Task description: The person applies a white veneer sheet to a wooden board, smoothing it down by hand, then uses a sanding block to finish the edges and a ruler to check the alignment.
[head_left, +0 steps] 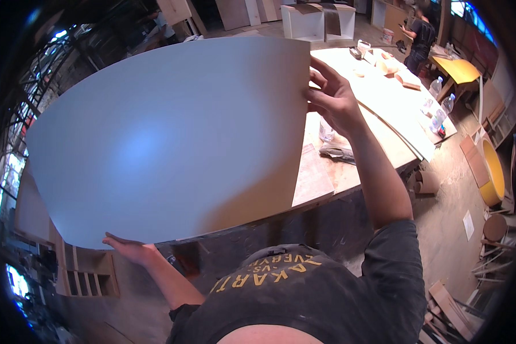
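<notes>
A large, smooth, pale grey sheet [172, 132] fills the left and middle of the view, tilted up in front of me and hiding much of the workbench. Its surface is glossy, with a bluish glare. My right hand [333, 97] grips the right edge near the upper corner, its fingers bent around the edge. Down at the lower left, my left hand [129, 247] supports the bottom edge, with part of its fingers hidden by the sheet.
The workbench [350, 178] carries a dark tool [338, 153], plastic bottles [436, 87] and curved wooden pieces [407, 80]. Another person [421, 34] stands at the far right. A yellow ring-shaped piece [492, 172] and wood offcuts [450, 307] are at the right. A slotted wooden unit [89, 269] stands lower left.
</notes>
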A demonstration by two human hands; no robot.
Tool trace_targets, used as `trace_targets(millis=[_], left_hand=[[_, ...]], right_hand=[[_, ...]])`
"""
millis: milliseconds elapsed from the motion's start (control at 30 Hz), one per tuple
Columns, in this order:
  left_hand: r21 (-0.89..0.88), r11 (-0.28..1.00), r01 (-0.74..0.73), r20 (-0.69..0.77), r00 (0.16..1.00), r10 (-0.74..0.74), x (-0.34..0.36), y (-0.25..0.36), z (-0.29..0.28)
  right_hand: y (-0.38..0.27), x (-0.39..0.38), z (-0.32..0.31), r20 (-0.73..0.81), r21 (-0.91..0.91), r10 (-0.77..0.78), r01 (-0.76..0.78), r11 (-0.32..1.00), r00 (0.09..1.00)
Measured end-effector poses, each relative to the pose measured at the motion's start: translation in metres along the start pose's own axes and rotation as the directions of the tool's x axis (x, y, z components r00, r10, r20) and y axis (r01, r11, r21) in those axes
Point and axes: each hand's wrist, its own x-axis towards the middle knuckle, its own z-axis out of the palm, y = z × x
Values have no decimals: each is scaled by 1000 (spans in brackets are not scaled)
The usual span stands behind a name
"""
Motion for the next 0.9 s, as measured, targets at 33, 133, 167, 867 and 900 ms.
trace_targets(millis=[33, 133, 167, 867, 900], left_hand=[[-3, 1000, 19, -40, 999, -19, -5, 3, 5], [47, 998, 34, -75, 997, -31, -13, 3, 12], [44, 998, 38, -80, 996, -34, -12, 3, 12], [-88, 989, 123, -150, 979, -135, -10, -20, -20], [-78, 989, 128, -185, 973, -141, -13, -20, -16]], right_hand=[[2, -2, 1, 15, 2, 2, -2, 1000, 1000], [11, -10, 1, -182, 194, 70, -34, 980, 981], [16, -11, -2, -178, 189, 72, -38, 981, 981], [17, -21, 42, -417, 390, -74, 252, 886, 906], [16, -21, 45, -440, 398, -64, 259, 880, 896]])
